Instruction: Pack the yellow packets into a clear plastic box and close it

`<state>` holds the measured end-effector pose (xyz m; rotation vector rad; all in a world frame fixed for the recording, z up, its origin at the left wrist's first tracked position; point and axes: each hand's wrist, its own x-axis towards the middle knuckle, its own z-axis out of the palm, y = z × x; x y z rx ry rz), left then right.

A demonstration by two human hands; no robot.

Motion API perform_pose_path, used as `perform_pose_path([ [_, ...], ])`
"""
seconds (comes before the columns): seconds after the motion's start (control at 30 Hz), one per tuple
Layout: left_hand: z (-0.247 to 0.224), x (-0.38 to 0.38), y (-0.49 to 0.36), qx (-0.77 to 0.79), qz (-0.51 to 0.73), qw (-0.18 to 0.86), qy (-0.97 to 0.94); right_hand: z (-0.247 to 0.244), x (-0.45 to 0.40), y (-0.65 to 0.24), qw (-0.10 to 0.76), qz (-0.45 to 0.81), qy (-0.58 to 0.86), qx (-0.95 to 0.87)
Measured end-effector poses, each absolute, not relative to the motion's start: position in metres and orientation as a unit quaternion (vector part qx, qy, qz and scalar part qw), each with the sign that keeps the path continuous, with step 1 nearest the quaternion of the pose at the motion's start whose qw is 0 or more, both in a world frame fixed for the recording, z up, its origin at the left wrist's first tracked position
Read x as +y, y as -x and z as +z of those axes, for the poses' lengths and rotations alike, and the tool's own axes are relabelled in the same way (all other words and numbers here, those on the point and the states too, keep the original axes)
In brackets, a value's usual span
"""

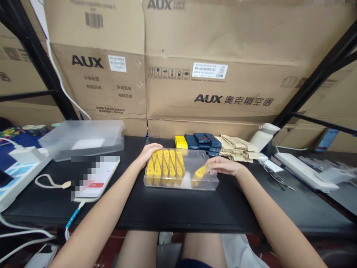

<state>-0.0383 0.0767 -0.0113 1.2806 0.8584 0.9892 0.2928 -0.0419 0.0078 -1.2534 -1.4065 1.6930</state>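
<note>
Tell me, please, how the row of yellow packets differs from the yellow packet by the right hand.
The row of yellow packets occupies the left of the clear box; the single packet is at its right. The row's packets stand side by side; the single packet tilts alone in the right hand. Both are yellow.

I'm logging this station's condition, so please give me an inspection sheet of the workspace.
Surface: black tabletop.
Job's things: clear plastic box, yellow packets slanted in a row at its left; separate yellow packet toward its right.
Clutter: smartphone, navy packs, kraft packets, white bottle.
Grips: left grip at the box's far left edge; right grip on the separate packet.
Cables: blue-sleeved cable at the smartphone; power strip left.
Surroundings: AUX cardboard behind, black frame.
</note>
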Motion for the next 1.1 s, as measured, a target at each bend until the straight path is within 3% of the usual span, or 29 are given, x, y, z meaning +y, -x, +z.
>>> perform_pose_path([
  [1.1,-0.018,0.099,0.041,0.357,0.381,0.591,-0.615,0.006,-0.044,-0.282,0.318,0.65,0.463,-0.512],
])
